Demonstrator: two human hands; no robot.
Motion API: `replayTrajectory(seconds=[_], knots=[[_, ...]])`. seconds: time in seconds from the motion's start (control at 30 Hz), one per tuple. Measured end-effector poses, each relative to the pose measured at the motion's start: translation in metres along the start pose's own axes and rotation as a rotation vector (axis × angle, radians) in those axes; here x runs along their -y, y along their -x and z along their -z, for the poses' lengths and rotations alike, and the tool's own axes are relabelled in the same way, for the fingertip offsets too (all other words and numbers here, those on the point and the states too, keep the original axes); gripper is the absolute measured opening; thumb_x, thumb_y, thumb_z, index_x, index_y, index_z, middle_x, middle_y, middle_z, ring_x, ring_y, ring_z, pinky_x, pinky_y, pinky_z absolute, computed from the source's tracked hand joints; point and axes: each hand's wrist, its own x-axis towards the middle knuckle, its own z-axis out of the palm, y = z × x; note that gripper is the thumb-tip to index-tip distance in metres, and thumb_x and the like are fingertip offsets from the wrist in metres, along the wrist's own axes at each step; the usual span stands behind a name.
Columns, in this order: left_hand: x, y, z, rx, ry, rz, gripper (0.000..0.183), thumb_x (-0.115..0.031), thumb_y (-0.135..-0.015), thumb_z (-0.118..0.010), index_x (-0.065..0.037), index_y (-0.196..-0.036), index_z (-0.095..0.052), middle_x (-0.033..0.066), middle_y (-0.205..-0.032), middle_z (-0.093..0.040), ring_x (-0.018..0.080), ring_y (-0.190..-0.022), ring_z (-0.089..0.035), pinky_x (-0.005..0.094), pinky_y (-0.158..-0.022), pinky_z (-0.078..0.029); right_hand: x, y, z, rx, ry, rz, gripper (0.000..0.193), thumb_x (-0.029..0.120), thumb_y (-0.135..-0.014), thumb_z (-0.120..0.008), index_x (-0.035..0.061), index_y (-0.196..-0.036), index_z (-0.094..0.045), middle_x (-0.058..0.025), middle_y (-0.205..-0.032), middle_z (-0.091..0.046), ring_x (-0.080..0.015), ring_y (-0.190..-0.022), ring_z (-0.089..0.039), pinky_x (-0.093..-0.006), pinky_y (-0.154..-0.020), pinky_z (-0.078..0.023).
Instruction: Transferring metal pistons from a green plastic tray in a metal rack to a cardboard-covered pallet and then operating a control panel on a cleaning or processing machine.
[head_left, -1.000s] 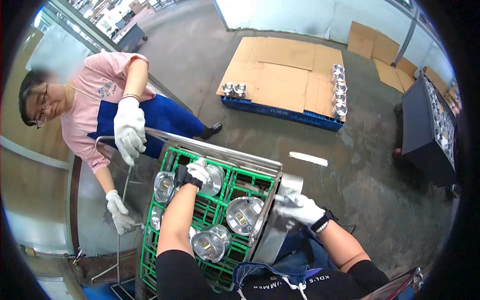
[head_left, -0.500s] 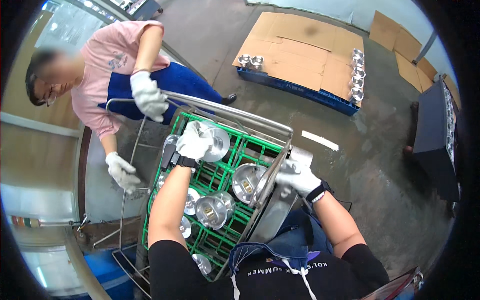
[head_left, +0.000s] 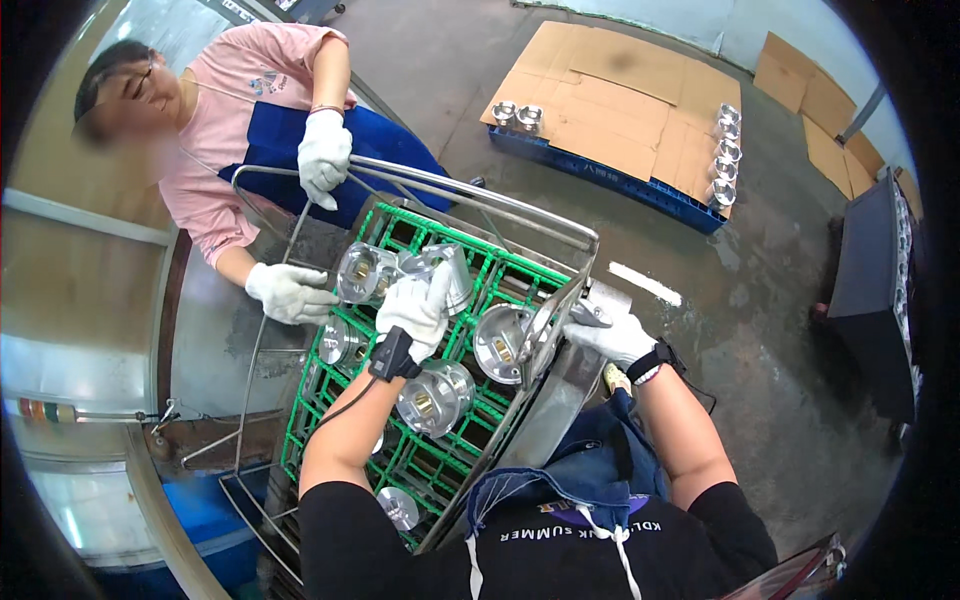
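Observation:
My left hand (head_left: 412,315), in a white glove, is closed on a silver piston (head_left: 457,274) at the far part of a green-barred rack (head_left: 482,268). Another piston (head_left: 360,272) stands just left of it. Nearer to me, one large piston (head_left: 435,398) sits below my left wrist, and a further piston (head_left: 500,342) lies toward the rack's right side. My right hand (head_left: 618,338), also gloved, is closed at the rack's right rail beside a shiny metal piece (head_left: 592,312); its fingertips are partly hidden.
Across the rack a co-worker's gloved hand (head_left: 326,160) is on the metal frame (head_left: 470,190); the other hand (head_left: 290,292) reaches beside the pistons. Beyond stands a blue pallet (head_left: 600,178) covered with cardboard (head_left: 610,110), several pistons along its edges. A dark cart (head_left: 872,300) stands right.
My left hand has drawn slightly nearer and right, and the piston at it has tilted. The co-worker's lower hand has come in to the rack's edge. The view has shifted a little.

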Motion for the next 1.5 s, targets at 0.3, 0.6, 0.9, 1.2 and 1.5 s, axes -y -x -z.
replayTrajectory(seconds=[0.3, 0.6, 0.9, 1.2, 1.5], knots=[[0.006, -0.014, 0.031, 0.585, 0.24, 0.264, 0.066, -0.03, -0.076, -0.065, -0.002, -0.132, -0.046, 0.0208, -0.079, -0.066, 0.0371, -0.08, -0.067, 0.0482, -0.071, -0.053, 0.016, -0.014, 0.003, 0.192, -0.054, 0.008, 0.048, 0.027, -0.086, -0.069, 0.0104, -0.131, -0.061, -0.0094, -0.115, -0.069, -0.0177, -0.104, -0.062, -0.0308, -0.093, -0.048], [0.005, -0.02, -0.007, 0.446, 0.325, 0.295, 0.036, -0.039, -0.073, -0.061, -0.009, -0.093, -0.067, 0.0201, -0.086, -0.067, 0.039, -0.083, -0.065, 0.0476, -0.075, -0.051, -0.022, -0.005, 0.012, 0.09, 0.154, 0.154, 0.054, 0.034, -0.086, -0.07, 0.0153, -0.136, -0.058, -0.0078, -0.122, -0.066, -0.0179, -0.106, -0.061, -0.0303, -0.095, -0.047], [-0.029, 0.009, 0.027, 0.2, 0.608, 0.288, 0.033, -0.035, -0.078, -0.061, -0.005, -0.093, -0.063, 0.0197, -0.086, -0.064, 0.038, -0.085, -0.063, 0.0455, -0.073, -0.049, -0.011, 0.094, 0.024, -0.024, -0.263, -0.194, 0.028, 0.018, -0.082, -0.075, 0.0011, -0.103, -0.067, 0.0, -0.083, -0.066, -0.0066, -0.073, -0.054, -0.0252, -0.063, -0.045], [-0.004, 0.14, 0.104, 0.168, 1.56, 1.073, 0.018, -0.017, -0.087, -0.07, -0.004, -0.1, -0.067, -0.0017, -0.076, -0.065, 0.0032, -0.054, -0.052, 0.018, -0.046, -0.038, 0.05, 0.17, 0.041, 0.276, 0.104, -0.552, 0.016, 0.007, -0.08, -0.074, 0.0005, -0.094, -0.07, -0.005, -0.079, -0.07, -0.0116, -0.059, -0.062, -0.0262, -0.052, -0.05], [0.013, 0.242, 0.119, -0.2, 2.057, 1.128, 0.024, -0.007, -0.078, -0.07, 0.01, -0.094, -0.066, 0.0189, -0.085, -0.07, 0.0254, -0.073, -0.069, 0.0339, -0.069, -0.055, 0.076, 0.161, 0.004, 0.568, 0.479, 0.227, 0.023, 0.02, -0.076, -0.079, 0.0048, -0.092, -0.071, -0.006, -0.068, -0.065, -0.0163, -0.057, -0.063, -0.0298, -0.054, -0.051]])
